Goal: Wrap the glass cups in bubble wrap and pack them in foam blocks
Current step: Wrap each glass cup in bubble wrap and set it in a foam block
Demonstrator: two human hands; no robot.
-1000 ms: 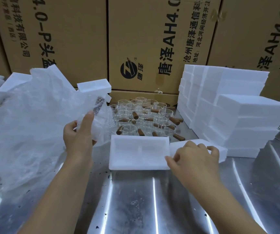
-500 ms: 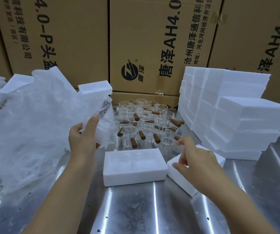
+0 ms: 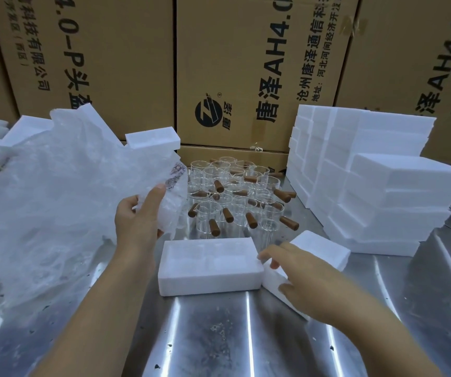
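A wall of brown cardboard boxes (image 3: 232, 63) with black print fills the back. In front of it runs a shiny metal table (image 3: 218, 336), scuffed and speckled with dark spots. On the left of the table a big crumpled heap of bubble wrap (image 3: 42, 200) rises above more white foam, with one foam piece (image 3: 150, 138) poking out at its top right edge. On the right stands a tall stack of foam blocks (image 3: 368, 186), stepped down toward the front.

Near the middle of the table lies a foam block (image 3: 208, 265) with shallow hollows in its top (nothing is in them). Just beside it to the right, turned at an angle, lies a second foam block (image 3: 319, 248). Behind both, between the wrap and the stack, stand the glass cups (image 3: 232, 197), bunched close together, unwrapped, their brown wooden handles sticking out in different directions.

The left hand (image 3: 137, 221) pinches an edge of the bubble wrap, thumb up on the near side and fingers tucked behind it. The right hand (image 3: 306, 278) lies over the angled block, fingers apart and loosely bent, their tips at the corner of the hollowed block.
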